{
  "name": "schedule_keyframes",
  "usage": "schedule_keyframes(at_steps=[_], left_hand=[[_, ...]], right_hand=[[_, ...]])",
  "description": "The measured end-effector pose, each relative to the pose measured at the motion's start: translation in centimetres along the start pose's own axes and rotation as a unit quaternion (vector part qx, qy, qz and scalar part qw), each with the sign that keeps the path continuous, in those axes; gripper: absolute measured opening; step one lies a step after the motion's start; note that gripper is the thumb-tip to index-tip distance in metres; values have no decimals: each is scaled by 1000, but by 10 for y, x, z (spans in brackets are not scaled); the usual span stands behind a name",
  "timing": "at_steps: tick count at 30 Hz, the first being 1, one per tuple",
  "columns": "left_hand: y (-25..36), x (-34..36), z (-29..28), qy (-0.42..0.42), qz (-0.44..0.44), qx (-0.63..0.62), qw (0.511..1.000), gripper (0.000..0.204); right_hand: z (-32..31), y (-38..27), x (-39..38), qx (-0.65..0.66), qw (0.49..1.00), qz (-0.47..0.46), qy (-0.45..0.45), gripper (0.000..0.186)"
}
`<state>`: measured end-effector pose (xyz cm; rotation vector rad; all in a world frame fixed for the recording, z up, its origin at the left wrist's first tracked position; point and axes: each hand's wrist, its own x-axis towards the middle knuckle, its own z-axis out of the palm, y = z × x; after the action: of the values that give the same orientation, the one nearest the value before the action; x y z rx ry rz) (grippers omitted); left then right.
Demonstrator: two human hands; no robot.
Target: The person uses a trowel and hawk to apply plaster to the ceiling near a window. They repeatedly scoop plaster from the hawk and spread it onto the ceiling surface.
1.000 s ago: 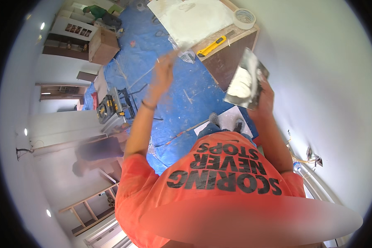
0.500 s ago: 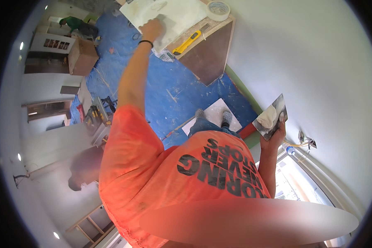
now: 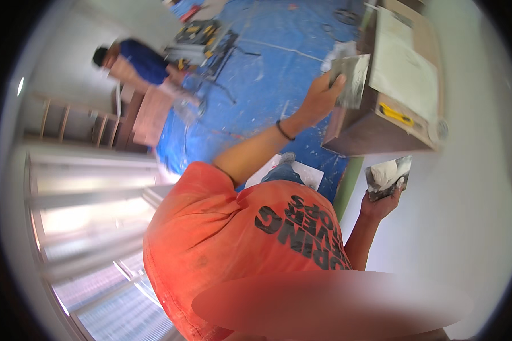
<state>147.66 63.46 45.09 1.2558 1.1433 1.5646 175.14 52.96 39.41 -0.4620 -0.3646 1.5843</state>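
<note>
My left hand (image 3: 320,99) is closed on a flat metal scraper (image 3: 355,74), its blade smeared with white. It is raised beside a box-like wooden cabinet (image 3: 347,133); whether the blade touches it I cannot tell. Over to the right, my right hand (image 3: 383,206) grips a square metal plate (image 3: 374,190) from below. A lump of white putty (image 3: 387,173) sits on that plate. On the cabinet lie a white-coated sheet (image 3: 404,62) and a yellow utility knife (image 3: 396,114).
Blue sheeting (image 3: 261,74) covers the floor, with a pale board (image 3: 310,170) by my feet. A pale wall (image 3: 472,227) rises close on the right. At the far left a person in dark blue (image 3: 145,61) bends near a tool-laden workbench (image 3: 196,42). Slatted windows (image 3: 96,227) stand left.
The whole view has swung round. My left hand has come back from the white sheet on the cabinet and now holds the scraper up in plain sight. The plate with putty stays in my right hand.
</note>
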Motion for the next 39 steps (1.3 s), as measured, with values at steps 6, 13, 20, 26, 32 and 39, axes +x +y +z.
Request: schedule_keyframes(at_steps=[6, 13, 20, 26, 32, 39], left_hand=[[41, -125, -86, 237, -196, -281, 909, 29], [99, -177, -99, 320, -71, -223, 918, 31], [-13, -138, -67, 342, -87, 6, 935, 29], [-43, -105, -97, 402, -68, -123, 905, 34], [-22, -89, -136, 367, 127, 146, 910, 33], [41, -97, -183, -32, 347, 376, 859, 38]], right_hand=[[55, 70, 51, -27, 993, 102, -45, 53], [154, 149, 66, -55, 984, 148, -83, 52], [107, 162, 123, -119, 976, 152, -96, 38], [105, 191, 130, -415, 833, 210, -300, 47], [141, 204, 104, -311, 883, 304, -177, 55], [171, 252, 94, 0, 893, 446, -58, 41]])
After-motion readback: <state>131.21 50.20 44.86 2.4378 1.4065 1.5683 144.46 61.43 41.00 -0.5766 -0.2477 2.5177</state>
